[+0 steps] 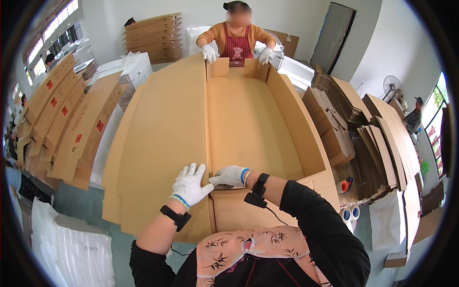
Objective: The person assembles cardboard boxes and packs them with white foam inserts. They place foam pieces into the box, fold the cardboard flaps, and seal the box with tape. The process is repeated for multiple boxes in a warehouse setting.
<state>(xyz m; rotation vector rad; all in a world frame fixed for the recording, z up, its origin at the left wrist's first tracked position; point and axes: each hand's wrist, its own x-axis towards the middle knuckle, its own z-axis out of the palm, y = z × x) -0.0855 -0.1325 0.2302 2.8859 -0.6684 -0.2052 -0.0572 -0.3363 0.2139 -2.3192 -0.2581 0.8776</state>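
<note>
A long cardboard box point(253, 129) lies before me, its right wall standing and a wide flat panel point(162, 129) spread out on the left. My left hand point(190, 186), in a white knit glove, rests palm down on that panel beside the fold, fingers spread. Close by, my gloved right hand point(229, 176) is at the box's near corner, its fingers closed on the cardboard edge by the fold; the fingertips are partly hidden. At the far end a co-worker's gloved hands point(209, 53) touch the box's upright end flaps point(256, 69).
Rolls of tape point(346, 215) and a tape dispenser point(343, 185) sit right of the box. Stacked flat cardboard point(382, 134) stands farther right. Long printed cartons point(86, 129) lean at the left, above white-wrapped bundles point(71, 253). More cardboard point(152, 38) is piled at the back wall.
</note>
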